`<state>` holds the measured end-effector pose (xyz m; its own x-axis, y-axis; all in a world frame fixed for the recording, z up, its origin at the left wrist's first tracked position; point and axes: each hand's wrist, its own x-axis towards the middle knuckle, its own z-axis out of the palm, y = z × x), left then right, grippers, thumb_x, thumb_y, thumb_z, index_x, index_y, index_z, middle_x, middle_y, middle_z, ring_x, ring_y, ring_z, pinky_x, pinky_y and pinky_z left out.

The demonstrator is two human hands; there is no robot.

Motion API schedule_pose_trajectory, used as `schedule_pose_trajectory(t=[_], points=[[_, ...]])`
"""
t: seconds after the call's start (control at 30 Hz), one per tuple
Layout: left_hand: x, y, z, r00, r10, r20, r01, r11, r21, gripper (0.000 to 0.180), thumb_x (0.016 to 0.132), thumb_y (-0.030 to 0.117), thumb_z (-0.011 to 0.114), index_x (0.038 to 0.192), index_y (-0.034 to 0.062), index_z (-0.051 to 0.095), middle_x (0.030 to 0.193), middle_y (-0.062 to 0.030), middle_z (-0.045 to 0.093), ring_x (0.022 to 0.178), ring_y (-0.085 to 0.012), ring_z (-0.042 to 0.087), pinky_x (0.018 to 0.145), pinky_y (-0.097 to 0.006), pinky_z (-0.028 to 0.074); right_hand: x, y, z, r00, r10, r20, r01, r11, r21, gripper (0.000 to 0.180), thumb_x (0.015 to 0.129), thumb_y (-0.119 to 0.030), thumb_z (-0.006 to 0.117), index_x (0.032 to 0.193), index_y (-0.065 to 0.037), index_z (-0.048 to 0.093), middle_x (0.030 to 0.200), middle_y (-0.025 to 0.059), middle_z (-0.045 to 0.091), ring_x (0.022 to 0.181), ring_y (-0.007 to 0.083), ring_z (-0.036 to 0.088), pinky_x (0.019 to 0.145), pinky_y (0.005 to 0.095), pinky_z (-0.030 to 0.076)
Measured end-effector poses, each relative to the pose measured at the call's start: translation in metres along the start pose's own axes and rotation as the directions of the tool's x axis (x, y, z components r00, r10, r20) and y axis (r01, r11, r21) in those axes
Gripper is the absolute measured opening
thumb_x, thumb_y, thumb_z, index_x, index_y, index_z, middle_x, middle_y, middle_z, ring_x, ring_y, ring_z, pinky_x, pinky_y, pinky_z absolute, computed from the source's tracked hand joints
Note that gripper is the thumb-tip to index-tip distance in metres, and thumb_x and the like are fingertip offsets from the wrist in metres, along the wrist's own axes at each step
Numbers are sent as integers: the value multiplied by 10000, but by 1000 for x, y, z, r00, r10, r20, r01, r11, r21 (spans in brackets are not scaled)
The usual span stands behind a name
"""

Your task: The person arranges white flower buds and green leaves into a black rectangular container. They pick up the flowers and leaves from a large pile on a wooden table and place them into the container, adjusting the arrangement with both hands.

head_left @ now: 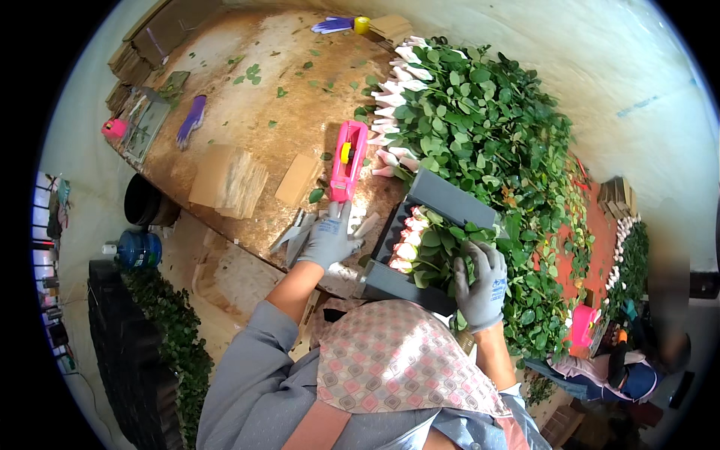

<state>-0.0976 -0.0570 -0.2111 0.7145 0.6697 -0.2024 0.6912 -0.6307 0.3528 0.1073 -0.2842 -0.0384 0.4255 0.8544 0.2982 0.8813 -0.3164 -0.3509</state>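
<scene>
My left hand (328, 238), in a grey glove, lies open with its fingers stretched to the near end of a pink tape dispenser (349, 161) that holds a yellow roll. Beside that hand are grey flat pieces (296, 236) whose kind I cannot make out. A dark grey box-like holder (454, 199) stands in front of me, with pale pink roses (409, 244) lying in a row inside it. Over their leaves (442, 244) rests my right hand (482, 285), also gloved, its fingers curved but apart. Foliage partly hides what is under the fingertips.
Many leafy stems (487, 135) with white-wrapped heads (390, 97) are heaped at the right. Cardboard sheets (229, 180) and purple gloves (192, 121) lie on the brown table (247, 112). A water jug (140, 249) stands at lower left. Another person (607, 375) is at far right.
</scene>
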Motion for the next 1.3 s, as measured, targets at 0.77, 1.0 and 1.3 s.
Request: schedule_pose_trajectory(t=[0.77,1.0,1.3], points=[[7,-7,21,965,-200,-168,97,872,-479,320,972,280,642,1144,10,620,1013,-287,682,986,-502,645,844,-547,506,-25,12,8,990,131,47,-135,988,75,287,899,-121,701,1171,-34,674,1148,158,665,1061,365,618,940,474,490],[36,6,65,994,-84,-69,77,992,-98,333,886,296,665,1128,66,668,1079,-240,714,980,-417,702,878,-527,535,-21,5,9,991,98,90,-106,990,94,260,908,-112,695,1149,-14,684,1145,176,675,1058,372,630,934,452,501],[-6,-4,7,1000,13,-20,-15,988,-156,450,929,288,653,1300,40,600,1243,-252,603,1044,-419,667,884,-530,534,-29,21,0,988,146,41,-149,986,72,260,913,-140,704,1145,-25,687,1141,168,671,1060,366,629,925,453,507]])
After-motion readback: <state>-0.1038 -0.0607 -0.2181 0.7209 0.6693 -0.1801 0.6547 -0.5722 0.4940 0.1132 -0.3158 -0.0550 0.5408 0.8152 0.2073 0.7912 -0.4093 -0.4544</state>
